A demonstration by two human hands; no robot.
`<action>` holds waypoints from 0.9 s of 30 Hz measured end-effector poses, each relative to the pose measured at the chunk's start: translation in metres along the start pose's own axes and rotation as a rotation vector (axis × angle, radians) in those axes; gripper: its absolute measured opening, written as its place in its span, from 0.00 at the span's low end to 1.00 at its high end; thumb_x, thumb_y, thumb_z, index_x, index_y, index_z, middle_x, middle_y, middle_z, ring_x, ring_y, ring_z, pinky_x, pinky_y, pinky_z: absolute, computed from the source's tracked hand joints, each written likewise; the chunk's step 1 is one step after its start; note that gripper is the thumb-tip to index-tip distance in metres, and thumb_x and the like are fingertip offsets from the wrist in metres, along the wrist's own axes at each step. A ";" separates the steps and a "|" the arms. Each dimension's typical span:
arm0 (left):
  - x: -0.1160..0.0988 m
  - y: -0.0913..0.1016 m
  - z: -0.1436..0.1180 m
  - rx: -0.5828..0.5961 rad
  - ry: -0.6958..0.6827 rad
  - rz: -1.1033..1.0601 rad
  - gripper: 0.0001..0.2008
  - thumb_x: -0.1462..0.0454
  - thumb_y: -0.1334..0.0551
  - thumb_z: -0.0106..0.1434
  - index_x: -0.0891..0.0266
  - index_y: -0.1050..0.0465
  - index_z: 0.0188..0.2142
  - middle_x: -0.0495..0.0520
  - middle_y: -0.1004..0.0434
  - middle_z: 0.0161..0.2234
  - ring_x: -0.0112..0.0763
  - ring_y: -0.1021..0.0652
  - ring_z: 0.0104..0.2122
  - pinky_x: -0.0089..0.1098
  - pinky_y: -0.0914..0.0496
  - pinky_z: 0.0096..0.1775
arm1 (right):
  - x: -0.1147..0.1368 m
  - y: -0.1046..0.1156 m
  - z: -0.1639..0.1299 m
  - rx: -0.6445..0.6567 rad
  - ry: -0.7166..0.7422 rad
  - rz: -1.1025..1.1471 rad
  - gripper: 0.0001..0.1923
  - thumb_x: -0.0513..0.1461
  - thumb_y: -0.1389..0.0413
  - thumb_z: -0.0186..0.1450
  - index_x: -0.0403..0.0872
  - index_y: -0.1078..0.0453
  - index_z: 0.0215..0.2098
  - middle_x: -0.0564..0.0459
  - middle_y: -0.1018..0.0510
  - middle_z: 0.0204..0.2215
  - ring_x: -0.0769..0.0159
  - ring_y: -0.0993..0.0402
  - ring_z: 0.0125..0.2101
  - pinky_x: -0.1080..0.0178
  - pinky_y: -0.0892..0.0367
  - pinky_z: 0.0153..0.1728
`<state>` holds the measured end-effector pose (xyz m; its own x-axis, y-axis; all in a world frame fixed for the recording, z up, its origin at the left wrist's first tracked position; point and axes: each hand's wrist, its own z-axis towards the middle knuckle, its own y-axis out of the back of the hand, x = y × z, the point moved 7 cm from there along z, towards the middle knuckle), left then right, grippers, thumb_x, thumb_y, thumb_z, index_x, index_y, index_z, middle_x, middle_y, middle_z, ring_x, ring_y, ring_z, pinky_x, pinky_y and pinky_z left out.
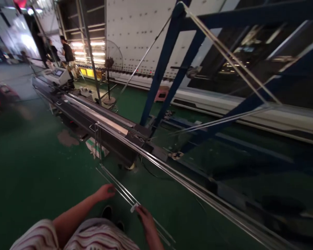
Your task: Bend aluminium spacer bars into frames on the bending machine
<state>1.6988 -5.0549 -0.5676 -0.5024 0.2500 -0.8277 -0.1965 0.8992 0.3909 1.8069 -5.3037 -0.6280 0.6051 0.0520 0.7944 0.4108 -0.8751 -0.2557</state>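
Several thin, pale metal strips (121, 186) run diagonally in front of me above the green floor, and their lower ends pass beyond my right hand. My right hand (146, 218) is closed at the fingertips on a small white piece (134, 207) lying against these strips. What this piece is, I cannot make out. My left hand (106, 192) is beside the outermost strip, fingers loosely bent and a gap to the thumb. It appears to hold nothing; whether it touches the strip is unclear.
A long dark machine bed (112, 146) with a control box (56, 75) stretches away to the left. Long metal bars (172, 172) cross to the lower right. A blue frame (161, 69) stands at right, a fan (109, 62) behind. Two people (67, 52) stand far left.
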 end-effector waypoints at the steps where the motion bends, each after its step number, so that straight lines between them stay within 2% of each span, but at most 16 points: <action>1: -0.008 -0.015 -0.008 0.048 -0.012 -0.042 0.14 0.64 0.33 0.53 0.65 0.23 0.40 0.60 0.19 0.43 0.43 0.22 0.46 0.42 0.31 0.54 | 0.005 -0.002 -0.006 0.029 0.031 -0.036 0.13 0.45 0.27 0.46 0.51 0.19 0.27 0.51 0.18 0.28 0.60 0.23 0.28 0.60 0.27 0.31; 4: -0.024 -0.054 -0.033 0.155 -0.025 -0.175 0.19 0.58 0.30 0.52 0.65 0.24 0.42 0.58 0.19 0.41 0.40 0.21 0.42 0.39 0.28 0.48 | 0.022 -0.020 -0.016 0.103 0.109 -0.130 0.18 0.50 0.26 0.43 0.50 0.18 0.28 0.48 0.18 0.35 0.54 0.22 0.40 0.55 0.27 0.46; 6: -0.026 -0.064 -0.047 0.162 -0.003 -0.332 0.25 0.52 0.28 0.50 0.64 0.25 0.44 0.57 0.19 0.41 0.39 0.21 0.41 0.38 0.29 0.46 | 0.030 -0.045 -0.018 0.198 0.146 -0.160 0.20 0.53 0.27 0.44 0.50 0.18 0.29 0.47 0.18 0.38 0.52 0.23 0.44 0.52 0.29 0.51; 8: -0.020 -0.053 -0.059 0.089 0.028 -0.501 0.30 0.47 0.26 0.46 0.64 0.27 0.41 0.56 0.20 0.38 0.38 0.21 0.38 0.37 0.30 0.45 | 0.033 -0.081 -0.022 0.314 0.151 -0.158 0.21 0.54 0.29 0.48 0.51 0.18 0.33 0.47 0.18 0.39 0.52 0.23 0.45 0.51 0.30 0.53; 9: -0.014 -0.040 -0.066 0.029 0.040 -0.561 0.31 0.45 0.25 0.44 0.64 0.27 0.39 0.55 0.20 0.35 0.37 0.22 0.37 0.37 0.31 0.44 | 0.033 -0.103 -0.025 0.376 0.147 -0.156 0.21 0.55 0.30 0.50 0.51 0.18 0.35 0.47 0.18 0.39 0.53 0.23 0.45 0.50 0.31 0.55; 11: 0.001 0.000 -0.083 -0.110 0.047 -0.598 0.31 0.43 0.25 0.43 0.64 0.27 0.35 0.54 0.21 0.31 0.35 0.23 0.33 0.35 0.32 0.41 | 0.030 -0.153 -0.034 0.486 0.134 -0.160 0.22 0.55 0.32 0.53 0.51 0.18 0.39 0.47 0.18 0.41 0.53 0.24 0.46 0.50 0.32 0.56; 13: 0.021 0.053 -0.106 -0.235 0.039 -0.592 0.29 0.42 0.27 0.46 0.65 0.26 0.33 0.54 0.22 0.29 0.34 0.24 0.32 0.34 0.33 0.41 | 0.021 -0.211 -0.048 0.585 0.123 -0.181 0.22 0.54 0.33 0.56 0.51 0.19 0.42 0.47 0.19 0.44 0.54 0.25 0.48 0.50 0.34 0.58; 15: 0.050 0.114 -0.133 -0.330 0.027 -0.595 0.26 0.43 0.29 0.50 0.65 0.25 0.31 0.55 0.21 0.29 0.34 0.24 0.32 0.34 0.34 0.41 | 0.004 -0.278 -0.062 0.660 0.127 -0.218 0.21 0.52 0.34 0.59 0.52 0.20 0.47 0.48 0.22 0.50 0.57 0.26 0.51 0.52 0.34 0.60; 18: 0.115 0.219 -0.179 -0.451 0.039 -0.621 0.23 0.45 0.31 0.53 0.65 0.25 0.31 0.54 0.21 0.29 0.32 0.26 0.31 0.33 0.36 0.40 | -0.039 -0.394 -0.072 0.680 0.151 -0.287 0.26 0.47 0.34 0.59 0.55 0.26 0.56 0.51 0.33 0.62 0.62 0.28 0.51 0.59 0.30 0.55; 20: 0.174 0.299 -0.212 -0.524 0.074 -0.636 0.22 0.46 0.32 0.55 0.64 0.24 0.31 0.54 0.20 0.29 0.33 0.26 0.31 0.33 0.36 0.41 | -0.079 -0.483 -0.067 0.631 0.151 -0.312 0.35 0.44 0.32 0.57 0.57 0.33 0.62 0.52 0.41 0.67 0.66 0.28 0.49 0.63 0.27 0.49; 22: 0.243 0.390 -0.246 -0.569 0.105 -0.649 0.21 0.47 0.34 0.57 0.64 0.23 0.33 0.55 0.19 0.32 0.35 0.24 0.35 0.34 0.35 0.45 | -0.128 -0.584 -0.055 0.593 0.126 -0.329 0.40 0.42 0.32 0.56 0.58 0.36 0.65 0.52 0.41 0.67 0.68 0.29 0.48 0.65 0.28 0.47; 27: 0.426 0.637 -0.323 -0.656 0.146 -0.757 0.27 0.43 0.41 0.62 0.66 0.19 0.36 0.60 0.17 0.41 0.42 0.24 0.50 0.38 0.41 0.59 | -0.259 -0.860 -0.018 0.633 0.033 -0.410 0.27 0.42 0.33 0.57 0.51 0.28 0.55 0.52 0.26 0.56 0.67 0.28 0.47 0.66 0.31 0.48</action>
<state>1.0877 -4.4914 -0.5413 -0.1435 -0.3902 -0.9095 -0.9081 0.4173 -0.0357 1.2848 -4.5727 -0.6040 0.3031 0.2905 0.9076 0.9180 -0.3447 -0.1962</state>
